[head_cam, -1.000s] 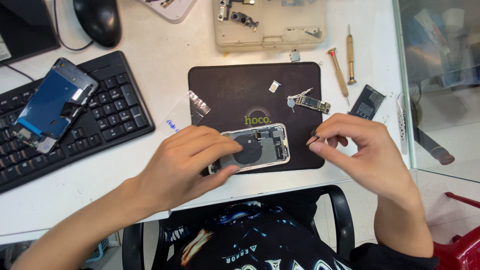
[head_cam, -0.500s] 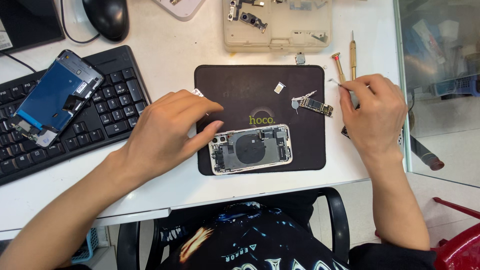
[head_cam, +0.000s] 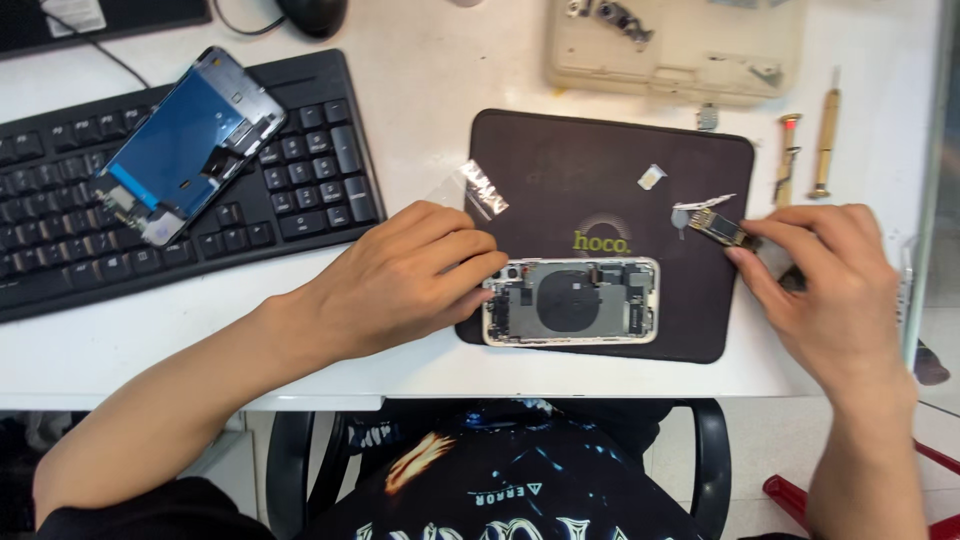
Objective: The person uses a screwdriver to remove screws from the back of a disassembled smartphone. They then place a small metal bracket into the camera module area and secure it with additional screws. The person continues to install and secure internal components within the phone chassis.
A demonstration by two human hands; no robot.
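White counter (head_cam: 120, 340) with dark work mat (head_cam: 600, 160). Left hand (head_cam: 400, 275) still steadies the opened phone chassis (head_cam: 571, 301) on the mat; right hand (head_cam: 830, 285), back from the screwdrivers (head_cam: 825, 145), now pinches the small circuit board (head_cam: 718, 228) beyond, grip closed.

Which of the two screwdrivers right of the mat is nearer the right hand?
The red-tipped screwdriver, lying just beside the dark mat. It sits closer to the right hand than the brass-coloured screwdriver farther right.
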